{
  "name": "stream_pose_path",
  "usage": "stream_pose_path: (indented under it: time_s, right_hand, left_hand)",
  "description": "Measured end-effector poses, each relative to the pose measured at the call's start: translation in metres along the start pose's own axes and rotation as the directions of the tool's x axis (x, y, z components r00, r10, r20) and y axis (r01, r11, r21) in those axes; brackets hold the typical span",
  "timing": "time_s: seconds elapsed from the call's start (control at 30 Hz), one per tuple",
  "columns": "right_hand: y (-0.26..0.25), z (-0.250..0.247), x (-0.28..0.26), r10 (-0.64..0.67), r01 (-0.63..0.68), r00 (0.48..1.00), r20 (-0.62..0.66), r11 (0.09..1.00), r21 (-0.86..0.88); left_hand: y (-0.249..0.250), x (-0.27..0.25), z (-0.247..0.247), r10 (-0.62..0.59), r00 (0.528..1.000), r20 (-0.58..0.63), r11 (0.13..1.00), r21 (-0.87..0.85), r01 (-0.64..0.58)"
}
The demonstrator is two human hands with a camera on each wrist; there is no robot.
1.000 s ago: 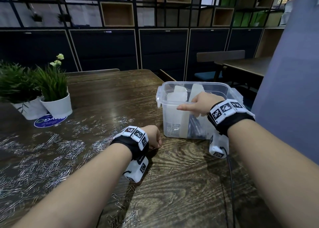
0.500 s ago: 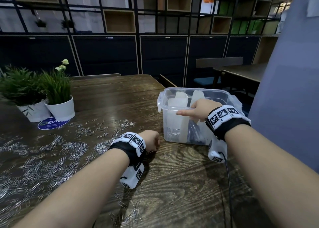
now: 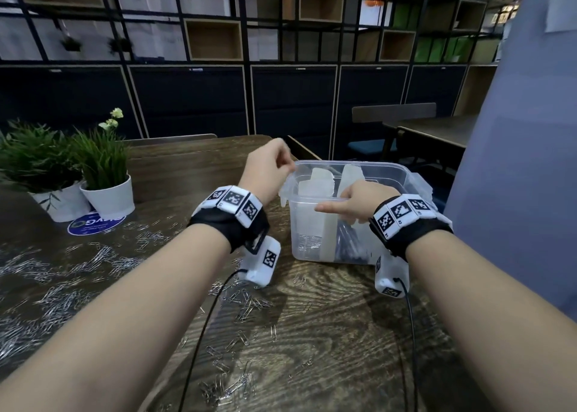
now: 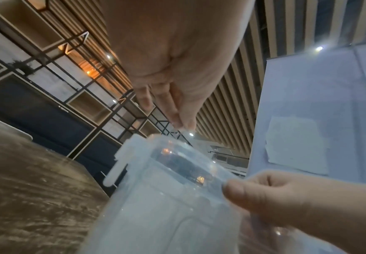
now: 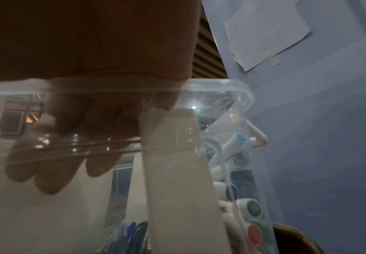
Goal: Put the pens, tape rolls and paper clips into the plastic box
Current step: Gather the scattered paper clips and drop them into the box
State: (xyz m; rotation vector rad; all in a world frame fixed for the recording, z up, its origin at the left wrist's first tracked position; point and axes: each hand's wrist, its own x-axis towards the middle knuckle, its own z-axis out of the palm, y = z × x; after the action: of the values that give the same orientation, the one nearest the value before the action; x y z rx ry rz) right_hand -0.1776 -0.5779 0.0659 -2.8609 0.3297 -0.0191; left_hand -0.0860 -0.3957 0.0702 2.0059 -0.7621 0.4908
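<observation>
My right hand (image 3: 356, 201) grips the near rim of the clear plastic box (image 3: 402, 174), its fingers hooked over the edge and down inside the wall, the thumb stretched leftward along the outside. My left hand (image 3: 268, 168) is raised above the box's left corner, wrist bent, fingertips (image 4: 183, 122) pressed together and pointing down just over the rim; I cannot tell whether anything sits between them. Both forearms reach forward from the lower corners, each wrist wrapped in a black band with white marker blocks. The box stands on a dark wooden table (image 3: 343, 333), open at the top, with pale dividers upright inside. Through its wall the right wrist view shows pens (image 5: 132, 232) in one compartment and markers with coloured caps (image 5: 252, 208) in another; a small heap of paper clips lies in the left compartment. Many more paper clips (image 3: 56, 274) are strewn over the table to the left and in front of me. Two potted plants (image 3: 103, 168) stand at the far left, well apart from the box.
</observation>
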Motion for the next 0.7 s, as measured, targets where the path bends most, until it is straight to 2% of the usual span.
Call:
stream_pose_path:
  time_s: [0.03,0.1,0.13,0.17,0.3,0.4,0.47,0.57,0.63,0.7]
  right_hand:
    - [0.0,0.001,0.0,0.002,-0.002,1.0,-0.006,1.0,0.0]
    - [0.0,0.001,-0.001,0.005,-0.005,1.0,-0.011,1.0,0.002]
    - [0.0,0.002,-0.001,0.006,-0.006,1.0,-0.012,1.0,0.003]
    - [0.0,0.002,0.0,0.008,-0.008,1.0,-0.012,1.0,0.0]
    - [0.0,0.001,0.0,-0.002,0.002,1.0,0.01,1.0,-0.029]
    - [-0.003,0.0,-0.005,-0.005,0.006,1.0,0.027,0.999,-0.04]
    - [-0.003,0.0,-0.009,-0.012,0.012,1.0,0.008,0.999,-0.044]
    - [0.0,0.005,-0.019,-0.051,0.053,0.985,-0.163,0.999,0.007]
    - [-0.001,0.01,-0.031,-0.088,0.105,0.935,-0.343,0.994,0.032]
    - [-0.004,0.016,-0.049,-0.146,0.189,0.848,-0.509,0.982,0.032]
  left_hand:
    - [0.002,0.002,0.007,0.009,0.996,0.084,0.999,0.045,-0.013]
    - [0.001,0.002,0.019,-0.033,0.96,0.279,0.988,0.156,-0.011]
    - [0.0,-0.001,0.022,-0.057,0.942,0.332,0.984,0.176,-0.003]
    - [-0.002,-0.003,0.022,-0.073,0.937,0.342,0.985,0.175,0.013]
    - [-0.014,-0.018,-0.002,-0.108,0.965,0.237,0.98,0.186,0.064]
    - [-0.032,-0.046,-0.028,-0.231,0.936,0.266,0.95,0.269,0.158]
    - [-0.043,-0.073,-0.042,-0.359,0.855,0.374,0.901,0.379,0.212]
    - [-0.05,-0.111,-0.055,-0.513,0.663,0.546,0.831,0.508,0.225]
    - [-0.046,-0.132,-0.059,-0.558,0.577,0.597,0.81,0.544,0.22]
    - [-0.039,-0.149,-0.057,-0.578,0.529,0.621,0.803,0.55,0.23]
